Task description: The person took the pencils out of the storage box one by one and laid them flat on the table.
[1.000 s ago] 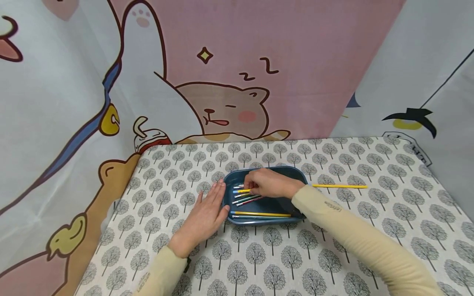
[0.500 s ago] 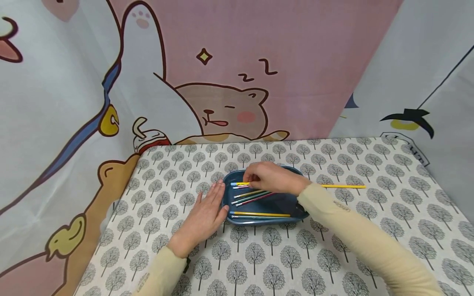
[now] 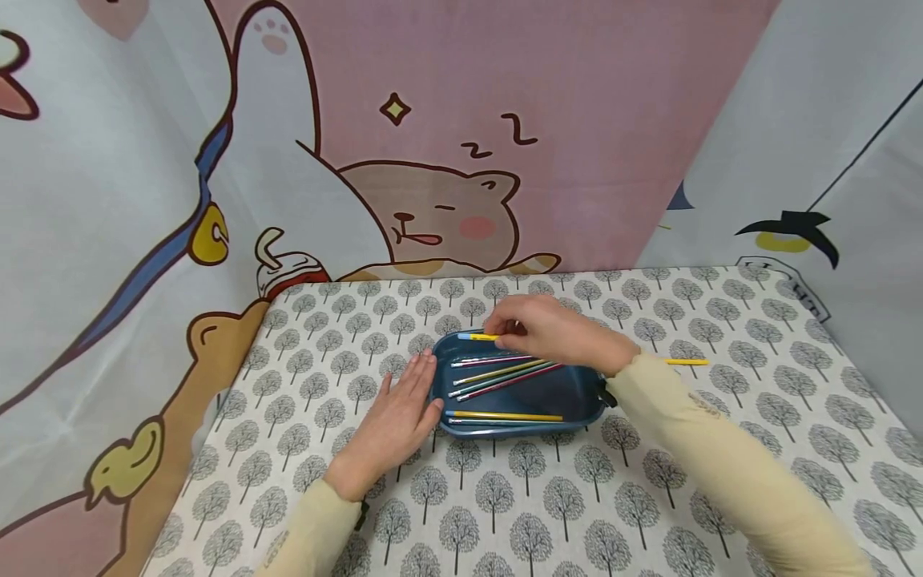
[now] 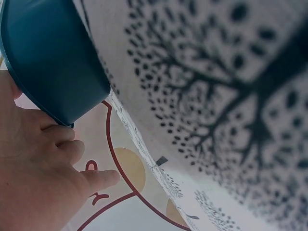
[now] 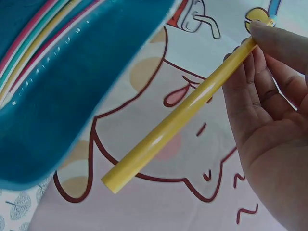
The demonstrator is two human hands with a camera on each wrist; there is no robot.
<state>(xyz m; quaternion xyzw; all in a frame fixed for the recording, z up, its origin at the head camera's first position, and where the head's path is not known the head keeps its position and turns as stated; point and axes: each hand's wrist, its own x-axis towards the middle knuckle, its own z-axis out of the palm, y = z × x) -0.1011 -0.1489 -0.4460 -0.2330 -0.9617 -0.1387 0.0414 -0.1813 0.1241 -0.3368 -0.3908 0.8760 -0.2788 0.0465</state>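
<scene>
Pencil [image 5: 183,113], glossy yellow, pinched in right hand [image 3: 555,330], left hand [image 3: 392,421] straight-fingered against smooth rounded tray [image 3: 550,394]

Eight pencils [image 3: 496,372] can be counted: six in the single blue tray [image 3: 555,401], being two red pencils [image 3: 509,382], two green pencils [image 3: 497,379], one gold pencil [image 3: 479,377] and one yellow pencil [image 3: 505,416]; another yellow pencil [image 5: 180,115] in the right hand [image 3: 551,330]; and one more yellow pencil [image 3: 687,362] on the one tree-print tablecloth [image 3: 519,497]. There are two hands, the other being the left hand [image 3: 397,421].
</scene>
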